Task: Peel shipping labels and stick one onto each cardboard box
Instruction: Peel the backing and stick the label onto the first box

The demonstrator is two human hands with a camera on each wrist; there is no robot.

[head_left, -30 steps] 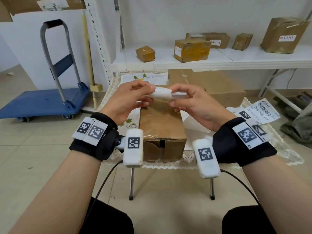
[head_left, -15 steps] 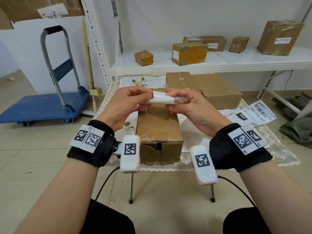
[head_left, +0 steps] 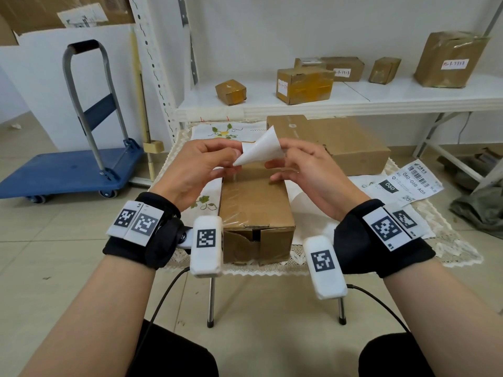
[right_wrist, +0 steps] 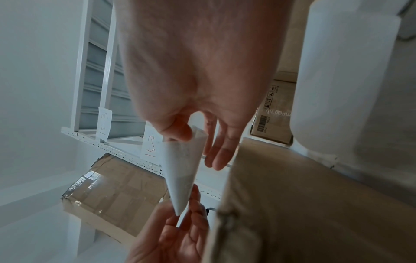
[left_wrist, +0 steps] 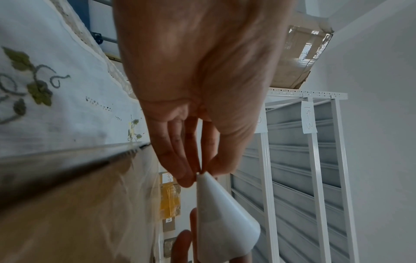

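Note:
A white shipping label (head_left: pixel 258 152) curls into a cone between both hands, above the taped cardboard box (head_left: pixel 254 210) on the small table. My left hand (head_left: pixel 206 164) pinches the cone's narrow tip (left_wrist: pixel 201 175) between thumb and fingertips. My right hand (head_left: pixel 296 167) pinches the wide end (right_wrist: pixel 193 135) with thumb and forefinger, the other fingers spread loosely. A larger cardboard box (head_left: pixel 329 142) lies behind on the table. The label's printed side is hidden.
More printed labels (head_left: pixel 408 183) lie on the embroidered tablecloth (head_left: pixel 209 131) at the right. Several taped boxes (head_left: pixel 304 84) stand on the white shelf (head_left: pixel 353 102) behind. A blue hand trolley (head_left: pixel 68 170) is parked on the floor at left.
The label was rolled flat and horizontal between the hands; now its right end has lifted and fanned out into a cone. Both hands stay over the box.

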